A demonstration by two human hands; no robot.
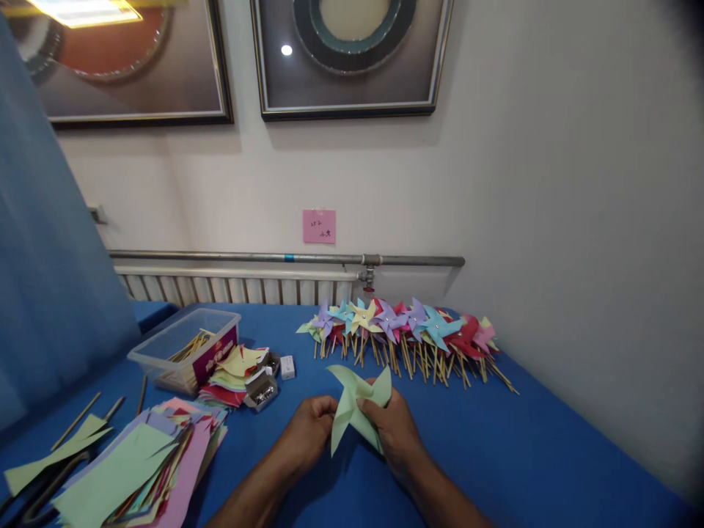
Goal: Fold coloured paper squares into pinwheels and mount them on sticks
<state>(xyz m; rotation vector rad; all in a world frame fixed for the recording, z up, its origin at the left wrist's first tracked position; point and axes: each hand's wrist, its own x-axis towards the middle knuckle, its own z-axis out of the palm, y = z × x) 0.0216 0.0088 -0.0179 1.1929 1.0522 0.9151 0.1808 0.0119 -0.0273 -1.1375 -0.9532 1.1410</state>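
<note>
Now both hands (352, 433) pinch pinwheel (357, 407).

The room is evenly bright. A ceiling lamp reflects as glare in the framed picture (126, 59) at top left. The corners look dark and bent; the hands cast soft shadows.

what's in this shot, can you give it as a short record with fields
surface: blue table against a white wall
left hand: left hand pinches the edge of a pale green paper pinwheel
right hand: right hand holds the same pinwheel from the other side
finished pile: row of coloured pinwheels on sticks lying behind the hands
paper: stack of coloured paper sheets at front left
box: clear plastic box with wooden sticks inside
small items: small white box beside cut paper squares
wall: pink note above a radiator
</note>
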